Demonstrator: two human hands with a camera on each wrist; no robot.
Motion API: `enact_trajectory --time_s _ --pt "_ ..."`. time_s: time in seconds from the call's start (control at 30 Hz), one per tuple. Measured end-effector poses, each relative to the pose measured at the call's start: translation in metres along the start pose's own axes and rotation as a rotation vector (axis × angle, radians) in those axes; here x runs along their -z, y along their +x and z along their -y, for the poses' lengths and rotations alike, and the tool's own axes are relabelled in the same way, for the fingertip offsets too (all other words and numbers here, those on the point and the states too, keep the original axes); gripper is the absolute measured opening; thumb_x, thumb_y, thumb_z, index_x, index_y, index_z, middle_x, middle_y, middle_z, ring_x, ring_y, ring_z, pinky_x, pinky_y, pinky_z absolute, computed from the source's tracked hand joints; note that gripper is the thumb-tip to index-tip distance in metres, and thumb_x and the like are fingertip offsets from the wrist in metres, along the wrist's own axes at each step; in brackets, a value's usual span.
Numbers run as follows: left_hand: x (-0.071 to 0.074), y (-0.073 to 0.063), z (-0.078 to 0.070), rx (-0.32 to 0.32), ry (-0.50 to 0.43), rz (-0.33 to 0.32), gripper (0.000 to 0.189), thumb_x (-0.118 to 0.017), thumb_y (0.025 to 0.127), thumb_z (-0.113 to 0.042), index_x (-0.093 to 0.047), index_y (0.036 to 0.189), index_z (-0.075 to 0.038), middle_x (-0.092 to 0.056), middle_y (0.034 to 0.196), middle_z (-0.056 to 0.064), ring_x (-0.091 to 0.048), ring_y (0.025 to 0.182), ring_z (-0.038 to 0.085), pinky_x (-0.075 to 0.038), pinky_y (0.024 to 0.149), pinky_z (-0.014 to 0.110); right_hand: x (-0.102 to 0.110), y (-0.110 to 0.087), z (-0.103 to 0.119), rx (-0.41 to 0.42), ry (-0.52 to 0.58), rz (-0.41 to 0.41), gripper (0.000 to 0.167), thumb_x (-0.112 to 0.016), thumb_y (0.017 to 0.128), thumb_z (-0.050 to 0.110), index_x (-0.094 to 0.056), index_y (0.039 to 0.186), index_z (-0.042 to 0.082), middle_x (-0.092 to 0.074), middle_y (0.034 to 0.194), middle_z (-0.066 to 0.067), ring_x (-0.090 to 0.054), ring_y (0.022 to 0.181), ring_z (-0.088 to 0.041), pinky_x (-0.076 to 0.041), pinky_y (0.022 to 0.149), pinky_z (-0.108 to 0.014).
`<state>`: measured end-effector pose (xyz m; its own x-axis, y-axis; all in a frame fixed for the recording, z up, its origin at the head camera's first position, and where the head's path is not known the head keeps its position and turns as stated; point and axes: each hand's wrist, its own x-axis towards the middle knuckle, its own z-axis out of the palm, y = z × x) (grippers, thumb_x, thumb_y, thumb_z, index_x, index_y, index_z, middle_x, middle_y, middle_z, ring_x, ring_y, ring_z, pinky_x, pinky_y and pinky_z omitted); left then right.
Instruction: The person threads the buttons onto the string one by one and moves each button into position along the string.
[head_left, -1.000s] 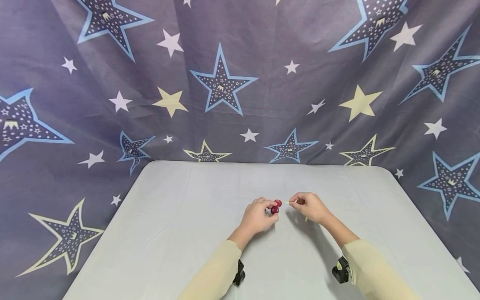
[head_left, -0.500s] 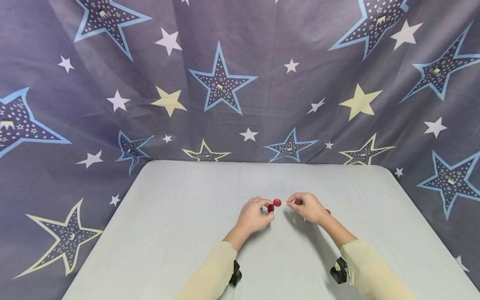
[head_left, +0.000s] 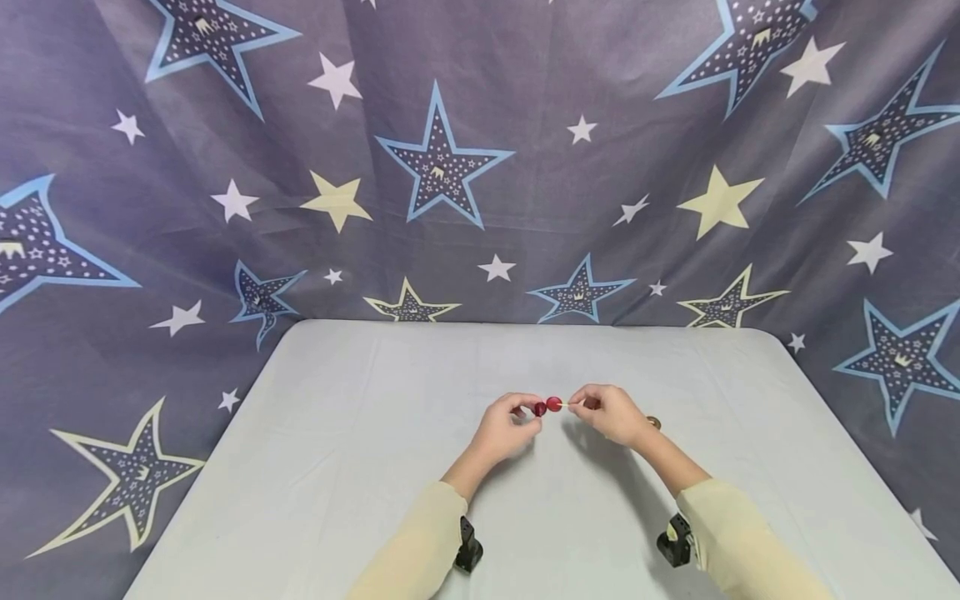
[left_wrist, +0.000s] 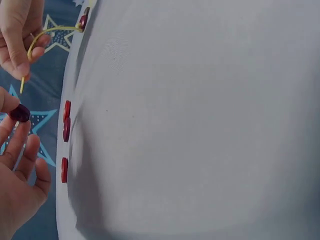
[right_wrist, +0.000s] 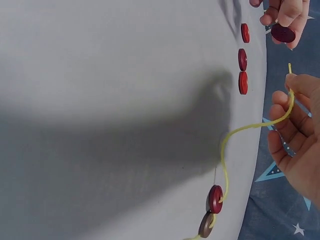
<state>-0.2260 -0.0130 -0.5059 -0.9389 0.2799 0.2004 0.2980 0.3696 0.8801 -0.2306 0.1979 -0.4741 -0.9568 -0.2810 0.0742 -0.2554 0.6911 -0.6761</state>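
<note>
My left hand [head_left: 501,429] pinches a dark red button [right_wrist: 283,33] between thumb and fingertips, raised above the table. Facing it from the right, my right hand [head_left: 613,414] pinches a yellow string [right_wrist: 225,145] near its end. A short string tip sticks out past the right fingertips toward the held button, with a small gap between them in the right wrist view. Lower down, the string runs through a red button [right_wrist: 216,199] and a brown button [right_wrist: 206,225] lying on the table.
Several loose buttons lie in a row on the pale table [head_left: 360,467]: a bright red one [left_wrist: 64,170], a darker one [left_wrist: 66,130] and another red one [left_wrist: 67,111]. A star-patterned cloth [head_left: 480,292] hangs behind the table.
My left hand has shifted slightly left, and the held button has risen and moved left. My right hand has edged left with the string tip. The brown button now shows beside my right wrist.
</note>
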Motion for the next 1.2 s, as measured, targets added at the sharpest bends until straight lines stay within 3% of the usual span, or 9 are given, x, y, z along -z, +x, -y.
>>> enact_trajectory --time_s 0.2,0.43,0.57,0.67,0.83,1.2 --pt "0.001 -0.001 0.004 0.078 -0.105 0.008 0.03 -0.063 0.079 -0.005 -0.067 0.109 -0.005 -0.067 0.105 0.011 -0.06 0.088 0.019 -0.049 0.078 0.025 0.0 0.0 0.002 -0.004 0.003 0.006 0.009 -0.064 0.087 0.017 -0.07 0.089 0.009 -0.058 0.067 0.001 -0.046 0.06 -0.01 -0.04 0.054 -0.023" --pt "0.014 -0.011 -0.022 0.141 -0.254 0.055 0.032 -0.06 0.083 -0.001 -0.062 0.115 0.005 -0.063 0.11 0.026 -0.06 0.09 0.031 -0.046 0.069 0.019 -0.003 -0.001 0.007 0.015 0.018 0.005 0.01 -0.065 0.087 0.016 -0.07 0.089 0.008 -0.057 0.064 0.002 -0.045 0.056 -0.008 -0.039 0.052 -0.022" --pt "0.014 -0.011 -0.022 0.169 -0.288 0.053 0.033 -0.06 0.084 -0.002 -0.062 0.116 0.004 -0.064 0.11 0.025 -0.058 0.087 0.022 -0.045 0.067 0.018 -0.005 -0.001 0.008 0.017 0.011 0.0 0.009 -0.065 0.087 0.016 -0.07 0.09 0.009 -0.053 0.06 0.003 -0.041 0.052 -0.005 -0.037 0.049 -0.021" --pt "0.013 -0.01 -0.02 0.189 -0.319 0.054 0.033 -0.059 0.084 -0.003 -0.062 0.117 0.003 -0.065 0.111 0.024 -0.057 0.083 0.013 -0.047 0.068 0.023 -0.005 -0.001 0.01 0.018 0.005 -0.009 0.01 -0.065 0.087 0.016 -0.07 0.09 0.009 -0.051 0.059 0.003 -0.039 0.05 -0.005 -0.035 0.048 -0.021" --pt "0.011 -0.009 -0.016 0.203 -0.351 0.054 0.034 -0.058 0.084 -0.002 -0.061 0.117 0.003 -0.065 0.11 0.023 -0.055 0.076 0.005 -0.048 0.066 0.03 -0.007 -0.002 0.014 0.001 0.01 -0.021 0.01 -0.066 0.086 0.017 -0.071 0.089 0.01 -0.048 0.058 0.004 -0.038 0.05 -0.006 -0.034 0.048 -0.021" --pt "0.002 -0.009 -0.008 0.178 -0.374 0.027 0.032 -0.058 0.083 -0.002 -0.062 0.115 0.003 -0.066 0.107 0.022 -0.055 0.074 0.003 -0.048 0.064 0.025 -0.013 -0.003 0.018 0.033 0.004 -0.019 0.009 -0.066 0.085 0.017 -0.071 0.089 0.011 -0.041 0.055 0.006 -0.033 0.048 -0.004 -0.03 0.046 -0.02"
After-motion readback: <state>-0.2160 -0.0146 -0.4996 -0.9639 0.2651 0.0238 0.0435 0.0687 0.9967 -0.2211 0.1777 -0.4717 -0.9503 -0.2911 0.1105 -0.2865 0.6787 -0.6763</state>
